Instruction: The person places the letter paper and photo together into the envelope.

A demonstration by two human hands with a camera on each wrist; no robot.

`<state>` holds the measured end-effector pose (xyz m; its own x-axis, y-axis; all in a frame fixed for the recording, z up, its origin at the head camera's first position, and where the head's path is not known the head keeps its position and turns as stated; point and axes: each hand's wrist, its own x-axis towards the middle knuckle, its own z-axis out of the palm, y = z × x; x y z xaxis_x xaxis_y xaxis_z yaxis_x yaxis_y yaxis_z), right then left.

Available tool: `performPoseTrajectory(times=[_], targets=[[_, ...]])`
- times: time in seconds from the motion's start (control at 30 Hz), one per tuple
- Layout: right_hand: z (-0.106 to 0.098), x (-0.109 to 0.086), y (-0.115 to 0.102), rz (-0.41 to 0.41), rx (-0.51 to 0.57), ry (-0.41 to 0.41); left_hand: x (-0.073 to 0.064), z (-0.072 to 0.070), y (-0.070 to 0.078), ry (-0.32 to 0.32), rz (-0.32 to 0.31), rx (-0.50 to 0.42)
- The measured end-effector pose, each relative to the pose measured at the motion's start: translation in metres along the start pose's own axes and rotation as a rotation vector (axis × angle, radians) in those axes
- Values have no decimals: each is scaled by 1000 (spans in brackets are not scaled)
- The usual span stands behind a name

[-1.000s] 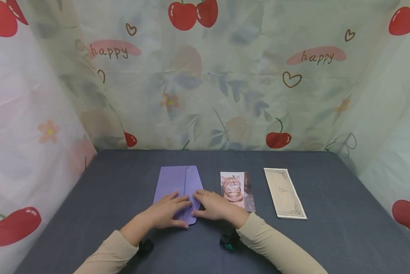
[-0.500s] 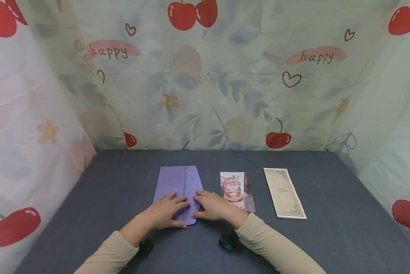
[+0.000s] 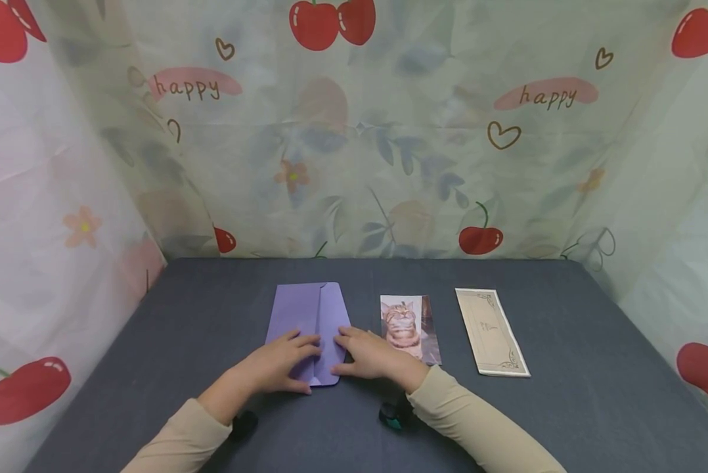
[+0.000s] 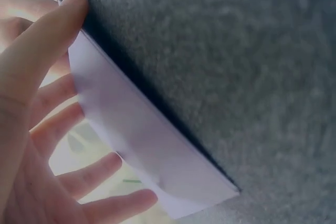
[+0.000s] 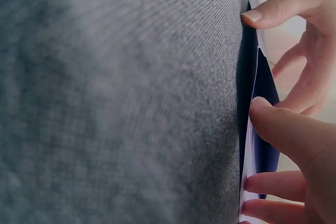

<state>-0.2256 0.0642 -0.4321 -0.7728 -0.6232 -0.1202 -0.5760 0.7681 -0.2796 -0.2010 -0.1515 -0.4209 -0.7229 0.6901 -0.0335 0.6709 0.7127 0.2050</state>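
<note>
A purple envelope (image 3: pixel 297 305) lies on the dark table, its long flap on the right side. My left hand (image 3: pixel 274 362) rests over its near left part with fingers spread; in the left wrist view, the hand (image 4: pixel 31 108) has its thumb at the near edge. On the flap side, my right hand (image 3: pixel 367 355) touches the envelope with straight fingertips, thumb near the lower right corner. The right wrist view shows the right thumb (image 5: pixel 286 129) at the envelope's near edge, and a dark gap (image 5: pixel 266 93) stands between its paper layers there.
Right of the envelope lies a cat photo (image 3: pixel 401 322), partly behind the right hand. Further right is a beige printed paper slip (image 3: pixel 486 332) with ornamental corners. A printed cherry curtain (image 3: pixel 360 164) encloses the dark tabletop (image 3: pixel 590 394) at the back and sides.
My left hand has slid slightly left across the envelope, uncovering more of its near middle. The right hand stays nearly in place; the photo and slip have not moved.
</note>
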Motion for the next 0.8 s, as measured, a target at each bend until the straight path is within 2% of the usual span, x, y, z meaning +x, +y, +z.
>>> performPoseTrajectory(times=[0.37,0.8], targets=[[-2,-1,0,0,22,-4,0,1,-5,63,90,34],[-2,-2,1,-23,20,18,0,4,-5,79,86,22]])
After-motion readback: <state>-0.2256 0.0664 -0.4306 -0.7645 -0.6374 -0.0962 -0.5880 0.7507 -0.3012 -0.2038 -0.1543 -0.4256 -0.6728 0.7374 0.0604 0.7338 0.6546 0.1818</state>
